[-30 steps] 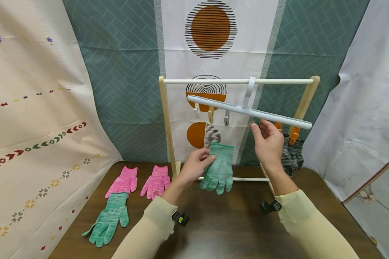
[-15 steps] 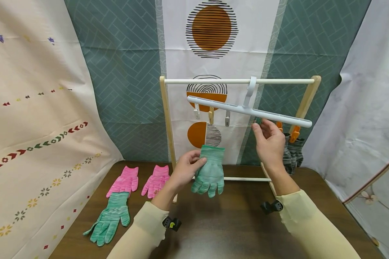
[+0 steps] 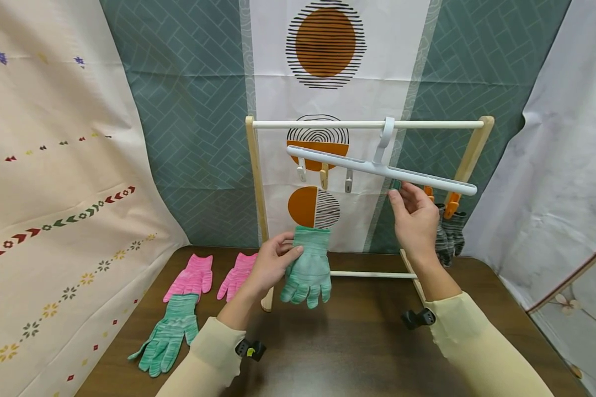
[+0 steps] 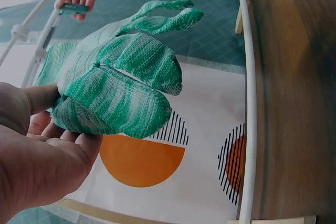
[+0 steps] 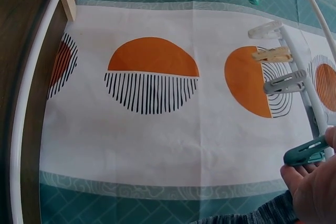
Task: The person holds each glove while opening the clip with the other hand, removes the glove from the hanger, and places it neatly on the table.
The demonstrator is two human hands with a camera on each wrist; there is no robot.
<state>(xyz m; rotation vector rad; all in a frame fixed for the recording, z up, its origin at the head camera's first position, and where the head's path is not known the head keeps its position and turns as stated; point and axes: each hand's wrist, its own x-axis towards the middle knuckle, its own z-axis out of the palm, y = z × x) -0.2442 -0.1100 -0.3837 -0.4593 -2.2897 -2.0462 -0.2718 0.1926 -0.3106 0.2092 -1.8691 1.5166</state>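
My left hand (image 3: pixel 270 262) pinches a green knit glove (image 3: pixel 309 267) along its side, below the cuff; its fingers hang down in front of the rack. In the left wrist view that glove (image 4: pixel 121 82) fills the middle, thumb on its near edge. My right hand (image 3: pixel 416 220) is raised under the white hanger (image 3: pixel 347 162), pinching a green clothespin (image 5: pixel 304 152) at the bar. Farther left along the bar hang a white clothespin (image 3: pixel 301 170), a wooden clothespin (image 3: pixel 324 176) and a grey clothespin (image 3: pixel 349 181).
The hanger hooks over the rack's top rail (image 3: pixel 318 125). Dark striped gloves (image 3: pixel 449 237) hang from orange clothespins (image 3: pixel 452 205) at its right end. On the table (image 3: pixel 347 347) lie another green glove (image 3: pixel 169 336) and two pink gloves (image 3: pixel 193 275), at the left.
My left hand has moved left and slightly down with the green glove, away from the right hand. The right hand stays almost still at the green clothespin.
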